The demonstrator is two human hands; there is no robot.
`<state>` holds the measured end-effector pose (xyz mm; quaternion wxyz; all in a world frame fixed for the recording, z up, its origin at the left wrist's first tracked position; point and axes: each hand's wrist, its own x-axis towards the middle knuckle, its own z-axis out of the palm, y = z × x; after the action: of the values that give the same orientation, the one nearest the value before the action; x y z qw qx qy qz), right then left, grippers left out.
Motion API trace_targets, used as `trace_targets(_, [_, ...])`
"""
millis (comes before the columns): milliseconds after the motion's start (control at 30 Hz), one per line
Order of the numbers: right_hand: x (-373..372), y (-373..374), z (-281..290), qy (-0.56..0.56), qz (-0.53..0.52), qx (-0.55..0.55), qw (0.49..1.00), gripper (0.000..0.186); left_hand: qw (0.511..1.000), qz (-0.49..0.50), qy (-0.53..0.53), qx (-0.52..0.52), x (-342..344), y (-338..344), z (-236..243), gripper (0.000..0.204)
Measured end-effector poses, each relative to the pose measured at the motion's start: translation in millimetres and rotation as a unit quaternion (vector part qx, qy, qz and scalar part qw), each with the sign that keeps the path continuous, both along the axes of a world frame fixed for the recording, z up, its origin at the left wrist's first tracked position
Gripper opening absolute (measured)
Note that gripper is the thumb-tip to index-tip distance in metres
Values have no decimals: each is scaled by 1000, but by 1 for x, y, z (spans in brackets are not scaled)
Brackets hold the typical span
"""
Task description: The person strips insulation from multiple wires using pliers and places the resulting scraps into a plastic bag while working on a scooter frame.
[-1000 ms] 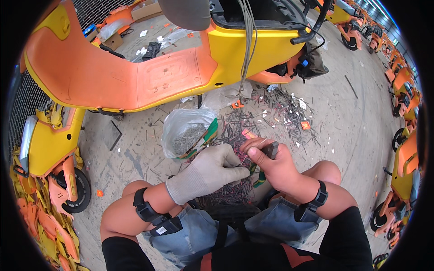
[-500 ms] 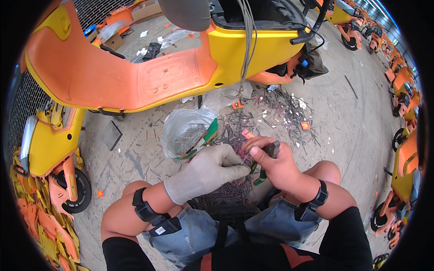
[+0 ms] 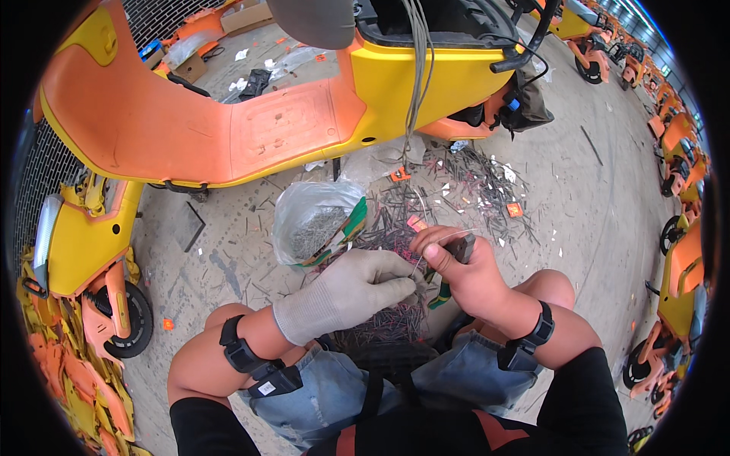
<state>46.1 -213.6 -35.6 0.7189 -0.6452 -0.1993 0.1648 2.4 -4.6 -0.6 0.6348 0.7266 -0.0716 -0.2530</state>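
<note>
My left hand (image 3: 357,290), in a grey knitted glove, is closed with its fingertips pinched on a thin wire (image 3: 417,264). Close beside it, my bare right hand (image 3: 465,275) is wrapped round pliers (image 3: 459,248). Their dark head sticks out above the thumb, and the green handles run down below the palm, partly hidden. Thumb and forefinger of that hand also pinch near the wire's upper end. A pale thin strand stands out above the right fingers. Under both hands lies a heap of dark and reddish cut wire sheathing (image 3: 391,323).
A clear plastic bag (image 3: 287,220) holding silvery wire bits stands left of the hands. Beyond it is a yellow and orange scooter (image 3: 281,121), with a bundle of grey cables (image 3: 417,76) hanging down its side. More scooters line the right edge; yellow and orange panels (image 3: 84,372) are piled left.
A pale strand now shows above my right fingers. Both hands have shifted only slightly, and the pliers remain in my right hand.
</note>
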Motion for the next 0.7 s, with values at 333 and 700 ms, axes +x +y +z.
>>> trace_targets(333, [-2,0,-4,21,-6,-22,1000,14,991,60,105,63,4,-2,15,29])
trace_targets(700, [-4,0,1,14,7,-2,1000,14,998,1,23,50,3,2,13,20])
